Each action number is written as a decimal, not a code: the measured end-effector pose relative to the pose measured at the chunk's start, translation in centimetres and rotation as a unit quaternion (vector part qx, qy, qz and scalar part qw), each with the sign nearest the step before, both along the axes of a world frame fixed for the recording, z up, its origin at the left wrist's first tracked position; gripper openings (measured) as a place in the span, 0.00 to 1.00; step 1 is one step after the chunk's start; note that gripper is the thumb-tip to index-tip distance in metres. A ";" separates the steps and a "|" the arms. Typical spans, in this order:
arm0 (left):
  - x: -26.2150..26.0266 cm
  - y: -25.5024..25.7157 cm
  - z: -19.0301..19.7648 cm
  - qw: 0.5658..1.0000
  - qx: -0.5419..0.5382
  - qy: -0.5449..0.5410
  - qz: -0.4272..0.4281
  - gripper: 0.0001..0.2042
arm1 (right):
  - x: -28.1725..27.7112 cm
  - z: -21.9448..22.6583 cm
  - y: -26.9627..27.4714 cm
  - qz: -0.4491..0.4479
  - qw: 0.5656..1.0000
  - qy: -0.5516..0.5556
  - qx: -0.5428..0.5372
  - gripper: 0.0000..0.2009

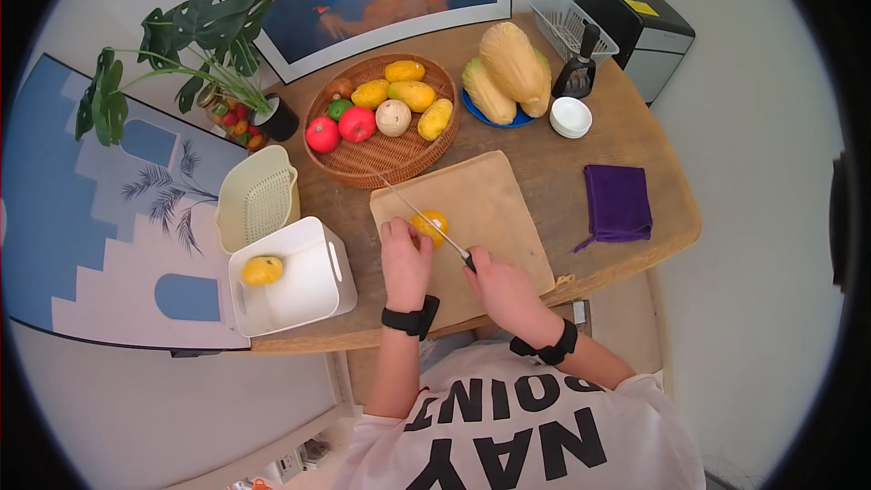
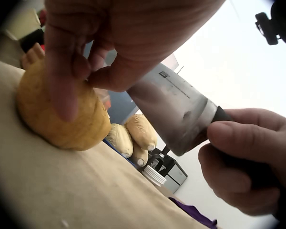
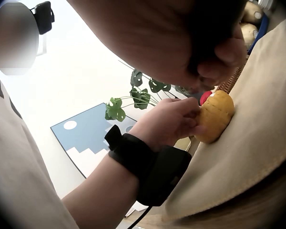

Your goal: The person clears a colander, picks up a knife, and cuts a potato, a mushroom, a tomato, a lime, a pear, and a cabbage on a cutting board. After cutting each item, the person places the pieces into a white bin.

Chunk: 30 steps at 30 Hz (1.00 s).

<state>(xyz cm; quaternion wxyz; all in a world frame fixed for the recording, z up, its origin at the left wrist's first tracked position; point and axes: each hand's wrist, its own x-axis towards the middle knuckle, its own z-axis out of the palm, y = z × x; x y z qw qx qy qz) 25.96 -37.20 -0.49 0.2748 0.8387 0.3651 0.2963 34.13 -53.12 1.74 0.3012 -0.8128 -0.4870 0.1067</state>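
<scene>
Fruit point(image 3: 218, 114) sits on the mat point(image 1: 490, 200), pinched by the left hand point(image 1: 406, 261), while the right hand point(image 1: 510, 292) grips the knife point(image 2: 174, 109), which slants close to it.

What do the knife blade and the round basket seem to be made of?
Knife blade: bare metal, likely steel; smooth, with a reflective sheen. Round basket: probably wicker or rattan, brown, textured finish, judging by the woven strands; synthetic possible.
</scene>
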 end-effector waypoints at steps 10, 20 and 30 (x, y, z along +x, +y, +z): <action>-0.4 -0.6 0.1 0.999 -0.004 0.006 0.036 0.08 | 0.8 -0.5 0.5 0.006 0.996 0.008 -0.090 0.10; -0.8 0.0 -0.9 0.999 -0.025 -0.028 0.030 0.08 | 0.7 -0.2 0.3 0.006 0.997 -0.024 -0.067 0.10; -0.8 -0.2 -0.5 0.998 -0.040 -0.038 0.038 0.07 | 0.4 0.3 0.6 0.005 0.994 -0.033 -0.107 0.10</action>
